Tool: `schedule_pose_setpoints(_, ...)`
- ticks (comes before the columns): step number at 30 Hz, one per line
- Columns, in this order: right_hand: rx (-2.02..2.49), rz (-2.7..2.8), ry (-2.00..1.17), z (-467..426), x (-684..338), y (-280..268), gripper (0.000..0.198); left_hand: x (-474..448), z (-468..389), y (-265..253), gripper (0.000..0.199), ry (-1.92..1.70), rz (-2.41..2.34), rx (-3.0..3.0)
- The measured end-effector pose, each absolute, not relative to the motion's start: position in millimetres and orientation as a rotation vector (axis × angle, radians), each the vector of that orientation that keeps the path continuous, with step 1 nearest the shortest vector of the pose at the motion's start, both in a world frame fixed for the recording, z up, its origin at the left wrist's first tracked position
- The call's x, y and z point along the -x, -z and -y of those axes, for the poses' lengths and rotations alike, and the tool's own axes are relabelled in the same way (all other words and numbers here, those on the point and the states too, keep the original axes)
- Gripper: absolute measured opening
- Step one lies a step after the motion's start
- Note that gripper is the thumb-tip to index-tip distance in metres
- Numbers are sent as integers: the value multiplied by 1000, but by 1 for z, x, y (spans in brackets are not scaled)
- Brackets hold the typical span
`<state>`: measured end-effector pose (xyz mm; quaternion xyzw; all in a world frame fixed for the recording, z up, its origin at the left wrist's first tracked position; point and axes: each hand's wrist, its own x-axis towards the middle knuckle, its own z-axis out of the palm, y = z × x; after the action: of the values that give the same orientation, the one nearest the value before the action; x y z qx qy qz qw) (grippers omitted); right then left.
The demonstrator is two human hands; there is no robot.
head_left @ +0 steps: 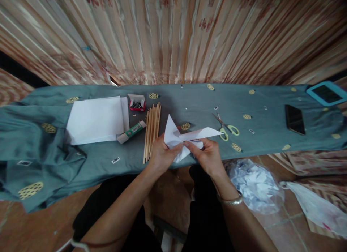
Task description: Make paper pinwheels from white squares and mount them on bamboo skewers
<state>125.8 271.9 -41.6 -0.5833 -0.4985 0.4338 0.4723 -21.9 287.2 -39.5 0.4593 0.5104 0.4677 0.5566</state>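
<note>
Between my hands is a white paper pinwheel [173, 132], its points folded in toward the middle. My left hand [162, 154] grips its left side, thumb pressed at the centre. My right hand [207, 154] pinches it from the right, with the thumb also at the centre. Just left of the pinwheel lies a bundle of thin wooden sticks [152, 131]. Scissors with light green handles [225, 127] rest to the right, blades apart. An opened small red box [137, 103] holds shiny metal bits too small to name.
A stack of white paper [94, 120] and a green and white box [132, 132] lie on the left of the cloth-covered table [197, 100]. A phone [295, 119] and a blue-framed tablet [326, 93] are at the right. A plastic bag of paper scraps [256, 187] sits on the floor.
</note>
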Motion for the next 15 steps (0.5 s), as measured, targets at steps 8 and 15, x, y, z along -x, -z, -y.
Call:
schedule_pose_setpoints(8, 1451, 1295, -865, -265, -140, 41, 10, 31, -290, 44, 46, -1214, -1042, -981)
schedule_pose_setpoints(15, 1307, 1556, -706, -258, -158, 35, 12, 70, -305, 46, 34, -1317, -1382, -1307)
